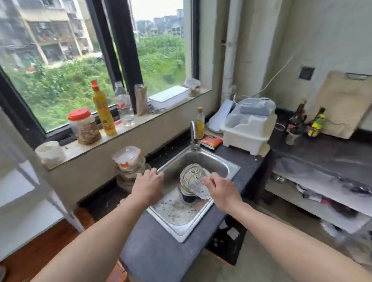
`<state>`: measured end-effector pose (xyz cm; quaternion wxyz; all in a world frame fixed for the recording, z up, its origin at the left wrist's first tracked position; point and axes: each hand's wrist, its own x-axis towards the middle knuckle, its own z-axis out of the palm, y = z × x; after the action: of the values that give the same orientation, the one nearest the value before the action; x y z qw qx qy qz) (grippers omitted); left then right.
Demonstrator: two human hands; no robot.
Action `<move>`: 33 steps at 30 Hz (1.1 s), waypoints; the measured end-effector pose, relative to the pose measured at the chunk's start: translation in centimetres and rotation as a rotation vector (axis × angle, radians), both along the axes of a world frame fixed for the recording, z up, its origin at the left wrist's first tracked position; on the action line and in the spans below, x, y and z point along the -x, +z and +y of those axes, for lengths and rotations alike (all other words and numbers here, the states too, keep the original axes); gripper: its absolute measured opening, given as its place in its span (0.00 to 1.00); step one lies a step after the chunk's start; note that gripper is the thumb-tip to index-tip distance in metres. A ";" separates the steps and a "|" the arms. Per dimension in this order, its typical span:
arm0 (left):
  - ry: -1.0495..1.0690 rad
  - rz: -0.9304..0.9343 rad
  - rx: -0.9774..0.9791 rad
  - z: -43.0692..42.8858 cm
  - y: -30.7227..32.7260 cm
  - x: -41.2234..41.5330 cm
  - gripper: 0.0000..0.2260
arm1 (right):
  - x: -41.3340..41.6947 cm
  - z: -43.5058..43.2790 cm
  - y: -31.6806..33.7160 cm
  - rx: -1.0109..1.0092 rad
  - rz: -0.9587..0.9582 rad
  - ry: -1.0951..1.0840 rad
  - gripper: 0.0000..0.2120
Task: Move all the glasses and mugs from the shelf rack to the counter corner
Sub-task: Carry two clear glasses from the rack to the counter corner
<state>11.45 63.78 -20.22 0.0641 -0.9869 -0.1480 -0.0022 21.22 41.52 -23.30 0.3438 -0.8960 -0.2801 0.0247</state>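
While the left hand (147,182) rests loose fingers (153,172) on the sink rim (234,168), right hand (221,191) fingers grip a tilted glass (193,180).

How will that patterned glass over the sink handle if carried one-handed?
Probably rigid and fragile: the glass is clear and tilted above the sink, so a drop could crack it. Its patterned surface likely aids grip, but the right hand holds one side only, so it may swing.

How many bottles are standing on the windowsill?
2. The yellow bottle with an orange cap stands right of the red-lidded jar; the clear bottle stands right of that. Nothing there seems hidden.
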 end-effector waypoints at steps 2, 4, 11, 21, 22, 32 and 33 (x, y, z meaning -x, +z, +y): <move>-0.117 -0.028 0.033 -3.3 0.2 -4.3 0.13 | -1.9 -4.1 0.0 -0.069 0.085 -0.136 0.18; -0.220 -0.023 0.063 -7.1 0.3 -8.1 0.15 | -3.3 -8.4 -0.1 -0.240 0.236 -0.291 0.18; -0.582 -0.005 0.085 -25.2 0.3 -18.4 0.12 | -7.4 -27.2 -0.6 -0.576 0.490 -0.675 0.15; -0.895 -0.003 0.098 -52.2 -0.6 -29.1 0.12 | -13.2 -52.6 -0.8 -0.661 0.463 -0.912 0.16; -0.920 0.009 0.113 -54.4 -0.7 -29.9 0.12 | -13.6 -54.7 -0.6 -0.665 0.467 -0.941 0.17; -1.113 0.098 0.117 -70.0 -2.4 -42.3 0.12 | -21.5 -70.3 -1.6 -0.759 0.459 -1.156 0.19; -1.130 0.107 0.120 -71.4 -2.9 -44.1 0.12 | -22.8 -71.6 -2.1 -0.736 0.451 -1.183 0.19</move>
<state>55.53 -7.64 -23.12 0.0044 -0.9133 0.4066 0.0224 43.98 -30.04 -25.38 0.6276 -0.6971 0.3381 -0.0771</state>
